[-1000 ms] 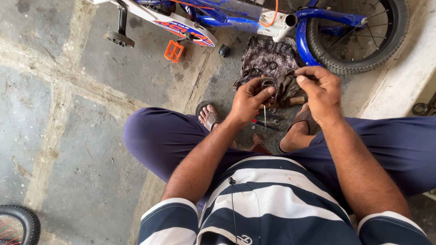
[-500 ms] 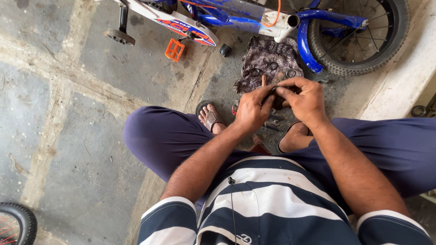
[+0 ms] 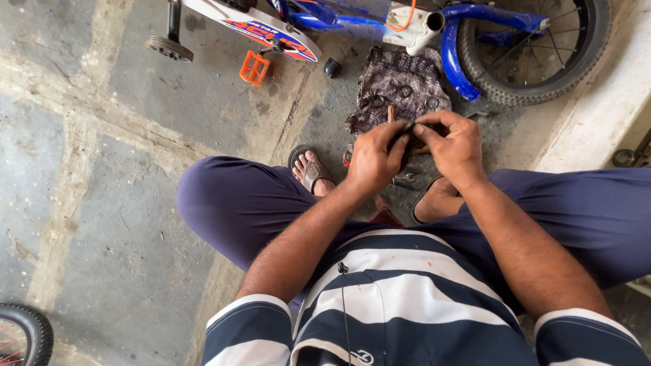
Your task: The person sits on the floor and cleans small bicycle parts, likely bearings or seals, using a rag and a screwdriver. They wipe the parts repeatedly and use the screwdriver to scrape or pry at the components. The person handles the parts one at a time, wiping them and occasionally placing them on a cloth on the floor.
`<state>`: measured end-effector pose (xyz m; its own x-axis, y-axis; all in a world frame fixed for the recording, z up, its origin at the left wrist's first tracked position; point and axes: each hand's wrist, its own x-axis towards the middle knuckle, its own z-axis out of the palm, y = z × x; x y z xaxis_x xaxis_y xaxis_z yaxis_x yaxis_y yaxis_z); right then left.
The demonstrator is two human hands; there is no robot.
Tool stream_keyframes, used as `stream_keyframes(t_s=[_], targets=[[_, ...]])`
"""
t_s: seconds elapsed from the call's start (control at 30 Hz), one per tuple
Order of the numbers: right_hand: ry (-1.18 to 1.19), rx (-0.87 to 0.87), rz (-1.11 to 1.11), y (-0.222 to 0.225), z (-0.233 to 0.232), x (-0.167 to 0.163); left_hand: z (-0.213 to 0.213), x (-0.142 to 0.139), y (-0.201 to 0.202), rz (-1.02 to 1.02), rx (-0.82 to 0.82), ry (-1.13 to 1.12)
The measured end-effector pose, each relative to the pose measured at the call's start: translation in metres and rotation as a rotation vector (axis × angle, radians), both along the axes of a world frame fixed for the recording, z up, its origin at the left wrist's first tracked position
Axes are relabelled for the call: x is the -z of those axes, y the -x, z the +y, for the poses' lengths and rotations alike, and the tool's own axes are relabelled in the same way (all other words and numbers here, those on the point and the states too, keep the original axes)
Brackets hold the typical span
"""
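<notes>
At the far left, low in the head view, the edge of 1 spoked wheel (image 3: 20, 335) shows on the stone floor (image 3: 102, 203). Further right and up, a training wheel (image 3: 166, 46) and an orange pedal (image 3: 254, 68) belong to the small blue bicycle (image 3: 352, 20) lying along the top; a small black cap (image 3: 332, 67) sits on the floor just beside the pedal. A sandalled foot (image 3: 310, 169) pokes out from under the crossed legs.

Next comes the left hand (image 3: 373, 159), curled tight around a small dark part (image 3: 409, 141) held above the floor between the knees. A thin brown shaft (image 3: 390, 112), perhaps a tool handle, rises just above the knuckles. The right hand (image 3: 456, 146) meets it from the other side, fingers (image 3: 428, 129) pinched closed on the same part, so both hands grip it together; what the part is cannot be told, since the hands cover most of it.

Behind the hands lies a dark patterned cloth (image 3: 400, 85) carrying a few small rings. Right of that, the bicycle's blue mudguard (image 3: 453, 68) and rear tyre (image 3: 542, 61) rest against a pale kerb (image 3: 603, 115).

As a judgement: the work looks mid-way. The bicycle is off its wheels, loose pieces are laid out, and the part in hand is not yet fitted back
</notes>
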<state>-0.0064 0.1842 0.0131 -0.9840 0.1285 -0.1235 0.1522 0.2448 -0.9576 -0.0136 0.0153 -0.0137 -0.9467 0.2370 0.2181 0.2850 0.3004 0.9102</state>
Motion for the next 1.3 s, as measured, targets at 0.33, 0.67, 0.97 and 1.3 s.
stream_keyframes(t_s=[0.33, 0.67, 0.97, 1.3], targets=[[0.051, -0.043, -0.28, 0.004, 0.004, 0.002, -0.003, 0.009, 0.008, -0.172, 0.012, -0.111], [0.112, -0.103, -0.149, 0.003, 0.028, 0.008, -0.006, 0.026, 0.022, -0.944, 0.103, -0.895], [0.071, 0.05, -0.006, 0.001, 0.033, 0.004, -0.006, 0.034, 0.022, -0.943, 0.072, -0.79], [-0.214, 0.047, 0.297, -0.006, 0.033, -0.001, -0.006, 0.029, 0.023, -0.831, 0.202, -0.926]])
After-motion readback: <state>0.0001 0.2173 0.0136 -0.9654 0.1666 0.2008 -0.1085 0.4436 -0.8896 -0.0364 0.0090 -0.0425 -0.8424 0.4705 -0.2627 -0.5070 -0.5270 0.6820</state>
